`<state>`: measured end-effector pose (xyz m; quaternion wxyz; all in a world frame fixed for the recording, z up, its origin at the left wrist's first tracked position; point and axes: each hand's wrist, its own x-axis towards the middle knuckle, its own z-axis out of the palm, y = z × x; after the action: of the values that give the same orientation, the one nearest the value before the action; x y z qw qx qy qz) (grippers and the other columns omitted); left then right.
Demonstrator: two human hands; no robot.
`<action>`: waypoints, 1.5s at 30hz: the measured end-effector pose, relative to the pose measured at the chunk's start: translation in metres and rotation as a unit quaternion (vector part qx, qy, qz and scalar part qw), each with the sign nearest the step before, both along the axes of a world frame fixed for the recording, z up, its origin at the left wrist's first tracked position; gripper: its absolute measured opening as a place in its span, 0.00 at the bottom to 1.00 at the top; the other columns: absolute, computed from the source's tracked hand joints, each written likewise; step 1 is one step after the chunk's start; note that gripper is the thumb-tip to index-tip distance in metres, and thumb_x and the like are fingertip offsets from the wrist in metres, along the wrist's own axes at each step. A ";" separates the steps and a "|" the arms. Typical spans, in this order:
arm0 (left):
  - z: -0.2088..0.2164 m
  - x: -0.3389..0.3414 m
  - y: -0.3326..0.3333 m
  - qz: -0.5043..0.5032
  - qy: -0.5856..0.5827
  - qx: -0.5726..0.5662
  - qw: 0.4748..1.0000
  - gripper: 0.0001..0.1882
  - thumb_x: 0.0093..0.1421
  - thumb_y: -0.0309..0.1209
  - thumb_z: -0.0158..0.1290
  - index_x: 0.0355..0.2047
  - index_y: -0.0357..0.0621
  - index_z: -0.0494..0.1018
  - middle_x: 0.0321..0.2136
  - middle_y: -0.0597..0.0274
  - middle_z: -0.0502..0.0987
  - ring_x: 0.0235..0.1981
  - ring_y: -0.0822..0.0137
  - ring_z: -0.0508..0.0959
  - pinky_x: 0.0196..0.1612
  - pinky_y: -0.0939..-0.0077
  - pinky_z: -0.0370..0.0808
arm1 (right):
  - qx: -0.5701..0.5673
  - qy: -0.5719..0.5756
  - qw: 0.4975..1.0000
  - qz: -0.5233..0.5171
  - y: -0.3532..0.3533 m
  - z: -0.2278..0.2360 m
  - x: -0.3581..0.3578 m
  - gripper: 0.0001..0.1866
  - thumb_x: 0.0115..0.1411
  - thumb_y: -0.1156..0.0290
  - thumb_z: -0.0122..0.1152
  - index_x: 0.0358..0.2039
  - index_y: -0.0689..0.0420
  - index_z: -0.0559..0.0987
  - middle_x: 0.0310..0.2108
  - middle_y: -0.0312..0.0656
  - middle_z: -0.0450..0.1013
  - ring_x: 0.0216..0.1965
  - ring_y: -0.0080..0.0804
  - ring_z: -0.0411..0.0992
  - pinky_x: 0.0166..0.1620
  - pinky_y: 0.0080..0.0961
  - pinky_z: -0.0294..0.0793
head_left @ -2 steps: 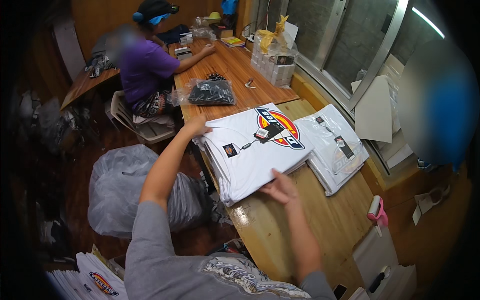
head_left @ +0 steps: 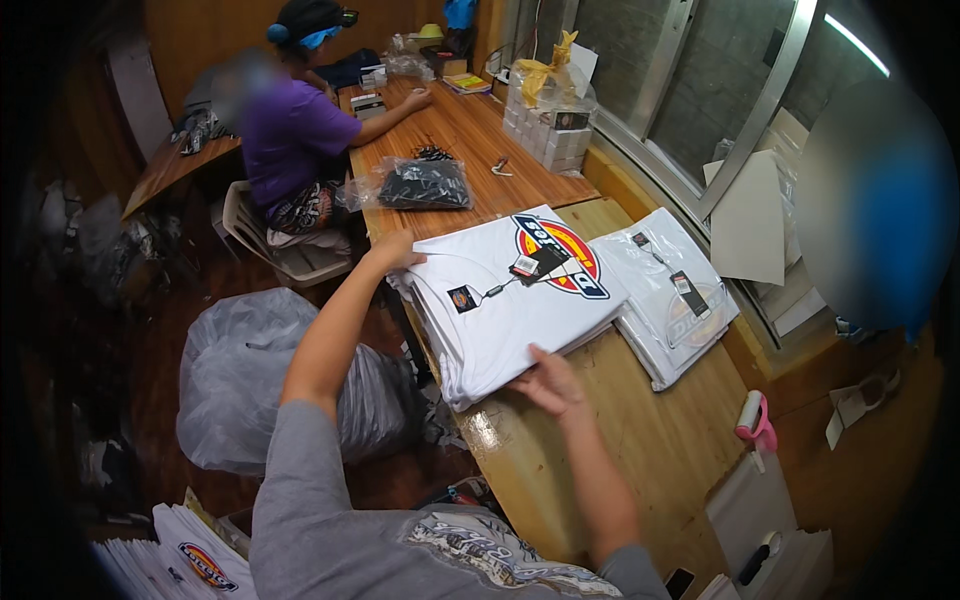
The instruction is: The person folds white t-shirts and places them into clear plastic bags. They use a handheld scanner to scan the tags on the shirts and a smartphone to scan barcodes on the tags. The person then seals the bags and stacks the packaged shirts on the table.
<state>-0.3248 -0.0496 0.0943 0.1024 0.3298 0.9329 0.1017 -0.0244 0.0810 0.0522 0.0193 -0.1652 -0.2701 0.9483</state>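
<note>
We have our left hand (head_left: 400, 252) bent over the far left edge of the white shirt pile (head_left: 450, 345), and our right hand (head_left: 550, 382) half open at its near edge; maybe this keeps the floppy pile neat; it lies on the wooden table (head_left: 620, 430), beside bagged shirts (head_left: 660, 345); we cannot tell if either hand grips.

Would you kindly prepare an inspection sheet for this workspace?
Surface: light brown wooden table, partly covered.
Job's things: stack of folded white T-shirts; clear-bagged white shirts beside it.
Clutter: pink and white roller; clear plastic bag of black items.
Hands: left hand at the stack's left corner; right hand, open, at its near edge.
Cables: thin pale line by window, unclear.
Surroundings: seated co-worker in purple; large translucent plastic bag.
</note>
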 end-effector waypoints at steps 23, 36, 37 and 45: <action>-0.076 0.339 -0.043 -0.332 -0.106 0.390 0.852 0.16 0.40 0.24 0.57 0.24 0.41 0.59 0.20 0.55 0.62 0.23 0.55 0.64 0.27 0.68 0.60 | 0.207 -0.158 0.943 -0.207 -0.105 0.003 0.345 0.17 0.53 0.74 0.48 0.42 0.67 0.62 0.29 0.52 0.70 0.22 0.31 0.71 0.25 0.24 0.72; -0.081 0.406 0.046 -0.459 -0.115 0.235 0.849 0.18 0.44 0.29 0.53 0.35 0.38 0.63 0.29 0.49 0.66 0.32 0.53 0.66 0.35 0.65 0.64 | 0.528 -0.734 0.212 -0.371 -0.098 -0.044 0.575 0.12 0.45 0.67 0.59 0.29 0.60 0.73 0.29 0.46 0.69 0.34 0.40 0.68 0.39 0.28 0.66; -0.084 0.418 0.064 -0.454 -0.126 0.249 0.846 0.18 0.45 0.28 0.52 0.37 0.37 0.62 0.28 0.48 0.67 0.31 0.52 0.66 0.35 0.66 0.64 | 0.518 -0.745 0.232 -0.351 -0.092 -0.044 0.584 0.15 0.43 0.66 0.60 0.31 0.59 0.73 0.30 0.46 0.69 0.36 0.40 0.66 0.41 0.29 0.65; -0.080 0.472 0.111 -0.432 -0.142 0.248 0.855 0.22 0.45 0.28 0.54 0.41 0.40 0.59 0.30 0.47 0.69 0.32 0.53 0.71 0.33 0.67 0.68 | 0.499 -0.763 0.273 -0.306 -0.076 -0.018 0.574 0.18 0.39 0.66 0.64 0.32 0.59 0.72 0.35 0.47 0.66 0.40 0.42 0.64 0.42 0.31 0.64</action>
<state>0.1467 0.0610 0.0141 0.1821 0.6965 0.6156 0.3207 0.5495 0.0051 0.0346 0.1722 -0.8420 -0.5112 -0.0080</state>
